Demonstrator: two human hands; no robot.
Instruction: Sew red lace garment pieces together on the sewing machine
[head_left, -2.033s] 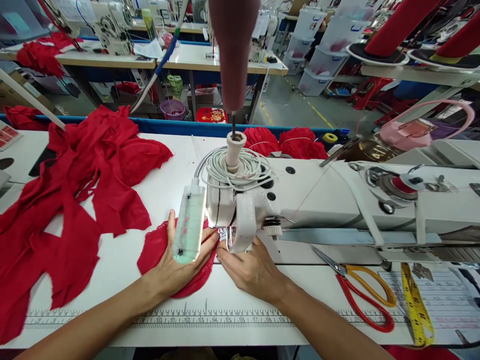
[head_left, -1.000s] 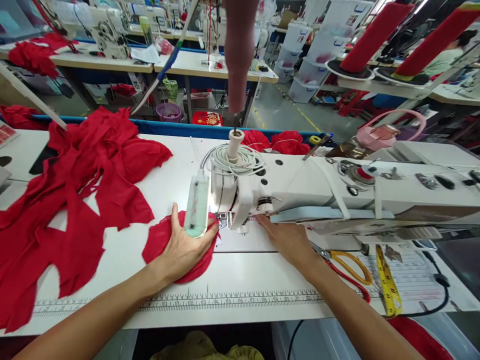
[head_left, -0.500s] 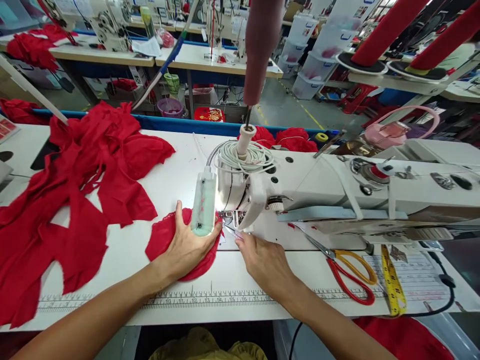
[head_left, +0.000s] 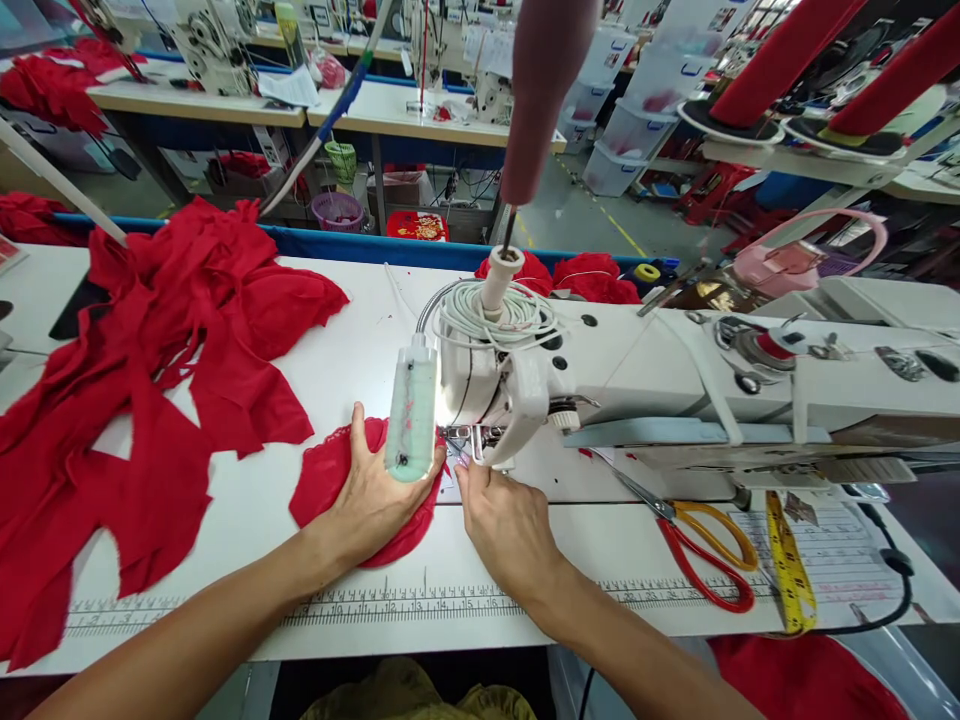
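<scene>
My left hand (head_left: 379, 495) lies flat on a rounded red fabric piece (head_left: 322, 475), thumb spread and pressing it to the white table left of the needle area. A pale green translucent lamp (head_left: 411, 410) hangs over that hand and hides part of its fingers. My right hand (head_left: 510, 530) is closed in a pinch just right of the fabric. Between its fingertips is a thin pointed metal tool (head_left: 455, 450), too small to name exactly, with its tip at the fabric's edge by the presser foot (head_left: 474, 436) of the white sewing machine (head_left: 622, 360).
A heap of red fabric pieces (head_left: 165, 400) covers the table's left side. Scissors with red and orange handles (head_left: 705, 550), a yellow tape measure (head_left: 789, 570) and a written sheet (head_left: 847, 560) lie at right. A printed ruler (head_left: 360, 608) runs along the front edge.
My right hand has moved slightly left, bringing the metal tool closer to the fabric edge and presser foot. My left hand and the fabric stay nearly in place; the view has shifted a little.
</scene>
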